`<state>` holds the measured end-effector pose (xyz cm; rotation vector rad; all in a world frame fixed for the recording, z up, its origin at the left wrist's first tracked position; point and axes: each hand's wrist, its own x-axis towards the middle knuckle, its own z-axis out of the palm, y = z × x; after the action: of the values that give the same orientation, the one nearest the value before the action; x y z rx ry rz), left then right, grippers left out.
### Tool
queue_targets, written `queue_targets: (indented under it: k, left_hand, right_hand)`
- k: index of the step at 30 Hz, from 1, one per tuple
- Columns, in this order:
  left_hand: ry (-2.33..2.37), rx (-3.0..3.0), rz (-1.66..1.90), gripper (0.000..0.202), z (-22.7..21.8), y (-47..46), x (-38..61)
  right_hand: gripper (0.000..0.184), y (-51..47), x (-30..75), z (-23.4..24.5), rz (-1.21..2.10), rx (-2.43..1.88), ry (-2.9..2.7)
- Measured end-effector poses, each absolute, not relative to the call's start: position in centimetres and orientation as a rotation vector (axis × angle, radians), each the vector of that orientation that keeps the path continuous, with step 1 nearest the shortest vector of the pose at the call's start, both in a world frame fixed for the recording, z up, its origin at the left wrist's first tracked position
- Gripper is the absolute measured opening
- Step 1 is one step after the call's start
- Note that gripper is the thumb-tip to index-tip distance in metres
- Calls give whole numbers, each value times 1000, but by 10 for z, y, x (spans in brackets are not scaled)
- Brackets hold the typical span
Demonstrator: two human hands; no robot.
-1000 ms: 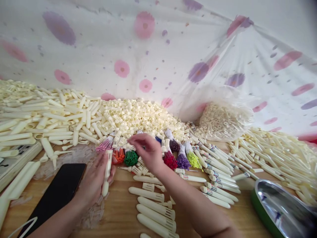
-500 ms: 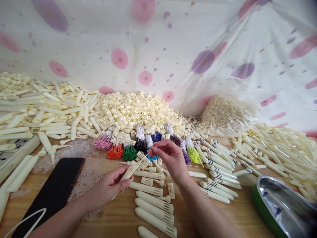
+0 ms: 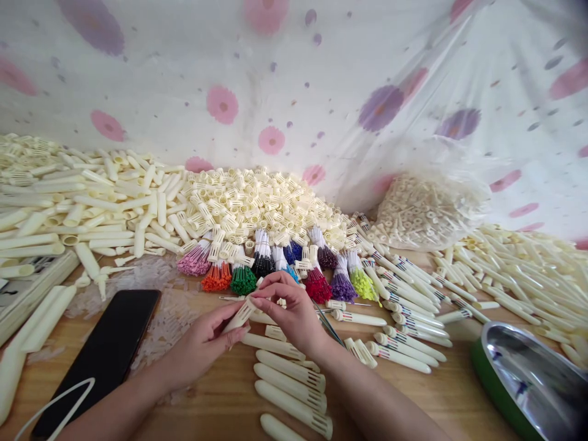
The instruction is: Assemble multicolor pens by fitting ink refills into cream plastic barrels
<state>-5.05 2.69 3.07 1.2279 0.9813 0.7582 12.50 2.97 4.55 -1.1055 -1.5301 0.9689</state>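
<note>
Low in the middle of the head view, my left hand [image 3: 207, 342] is closed around a cream multicolour pen barrel [image 3: 241, 315], its slotted end tilted up and to the right. My right hand [image 3: 290, 311] meets it there, thumb and fingers pinched on the upper end; anything small between those fingertips is hidden. Just below my hands lies a row of slotted cream barrels [image 3: 294, 373]. Behind them stand bundles of refills with coloured tips, among them a red bundle [image 3: 316, 283] and a green bundle [image 3: 242, 278].
Slotted sleeves [image 3: 266, 202] are heaped at the back, with long barrels [image 3: 105, 202] to their left. On the right lie assembled pens [image 3: 399, 352], a bag of small parts [image 3: 427, 211] and a green-sided metal tray [image 3: 487, 367]. A black phone [image 3: 101, 361] with a white cable lies left.
My right hand has moved left and down, from above the barrel onto its slotted end. The red bundle and more pens behind it now show. My left hand stays nearly still.
</note>
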Motion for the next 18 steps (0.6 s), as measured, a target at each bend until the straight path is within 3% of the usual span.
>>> queue_targets:
  k: [9, 18]
  left_hand:
    - [996, 1425, 761, 39, 26, 25, -55]
    - [1065, 1520, 789, 36, 24, 24, -51]
  right_hand:
    - [14, 29, 126, 45, 1092, -1165, -1392]
    - [16, 26, 121, 46, 888, -1232, -1589]
